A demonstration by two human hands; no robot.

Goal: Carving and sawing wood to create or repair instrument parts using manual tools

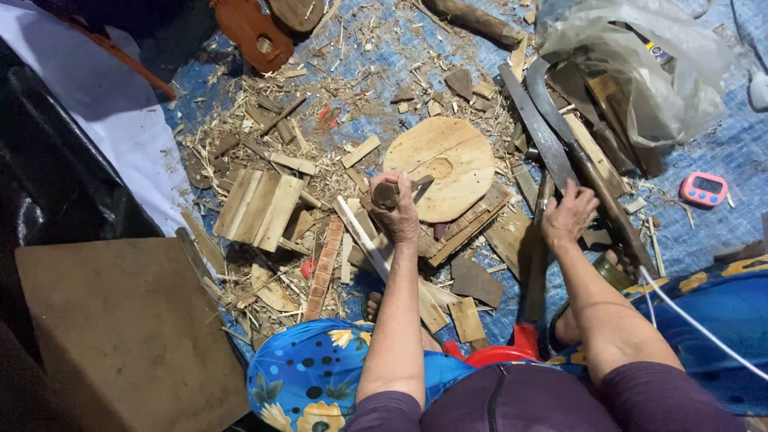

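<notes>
Both hands are busy: the left hand (398,210) is clamped on a knife handle (386,194) beside the round wooden block (444,166), mid-mat; the right hand (569,216) rests with fingers apart on the long blades (552,144). Reaching among those edges could nick a finger.

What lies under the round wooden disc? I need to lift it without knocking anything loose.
The round wooden disc rests on stacked flat wood pieces that stick out at its lower edge, over the blue tarp. Whatever lies beneath its middle is covered.
</notes>
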